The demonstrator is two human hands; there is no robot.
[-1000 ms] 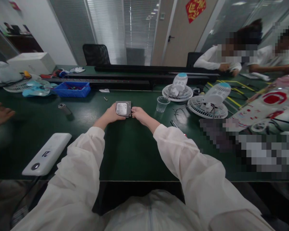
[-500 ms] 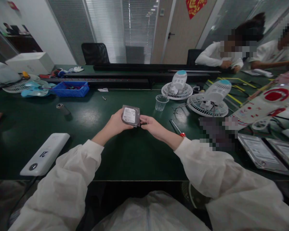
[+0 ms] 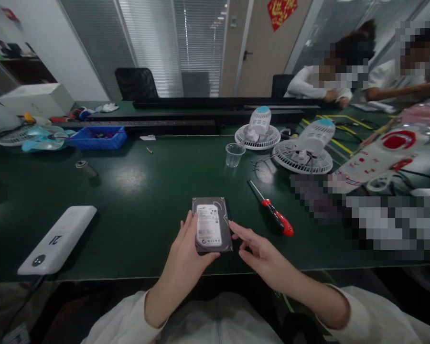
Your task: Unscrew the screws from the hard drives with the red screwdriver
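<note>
A hard disk drive with a white label lies face up near the table's front edge. My left hand grips it, fingers along its left side and thumb at the lower edge. My right hand is at the drive's right side, its fingertips at the edge and its thumb apart from the fingers; nothing is held in it. Whether the drive rests fully on the table, I cannot tell. To the right of the drive lies a screwdriver with a red and black handle.
A clear plastic cup stands beyond the drive, with small screws nearby. White fan parts sit at the right. On the left are a white power bank, a metal cylinder and a blue tray. Two people sit far right.
Both hands have come back toward me with the hard disk drive, which now sits lower in view and appears larger. The screwdriver, partly covered by my right arm before, shows whole.
</note>
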